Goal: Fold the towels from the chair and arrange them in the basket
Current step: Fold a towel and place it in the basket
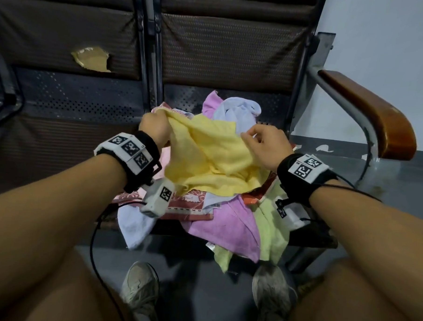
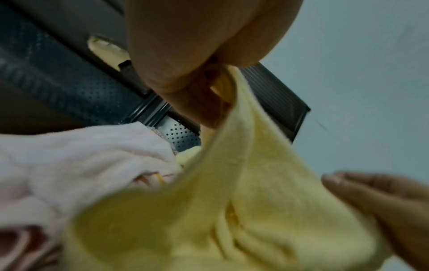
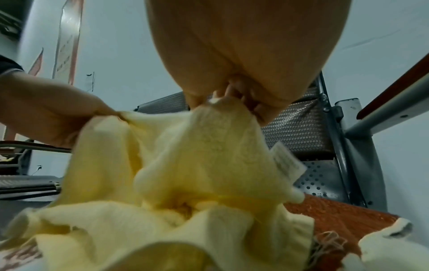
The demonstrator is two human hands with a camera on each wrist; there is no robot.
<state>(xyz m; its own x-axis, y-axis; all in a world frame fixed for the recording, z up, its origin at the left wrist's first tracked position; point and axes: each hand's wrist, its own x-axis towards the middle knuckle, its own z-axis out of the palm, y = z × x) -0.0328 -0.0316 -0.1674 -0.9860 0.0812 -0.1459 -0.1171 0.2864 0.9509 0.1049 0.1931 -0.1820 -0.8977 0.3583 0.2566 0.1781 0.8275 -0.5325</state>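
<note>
The soft yellow terry towel [image 1: 206, 150] hangs lifted above the heap on the dark perforated metal chair seat [image 1: 232, 100], unfolded. The left hand [image 1: 153, 128] grips one upper corner in curled fingers; the right hand [image 1: 267, 145] pinches the opposite edge between thumb and fingers. By my judgement the task is near its start: no folded towel shows, and no basket is in view. Under it I count roughly seven more loose towels: two pink [image 1: 227, 224], two white [image 1: 239, 110], a lime-green one [image 1: 270, 226], a red patterned one [image 1: 191, 205] and an orange-red one [image 3: 336, 210], though overlaps make this uncertain.
</note>
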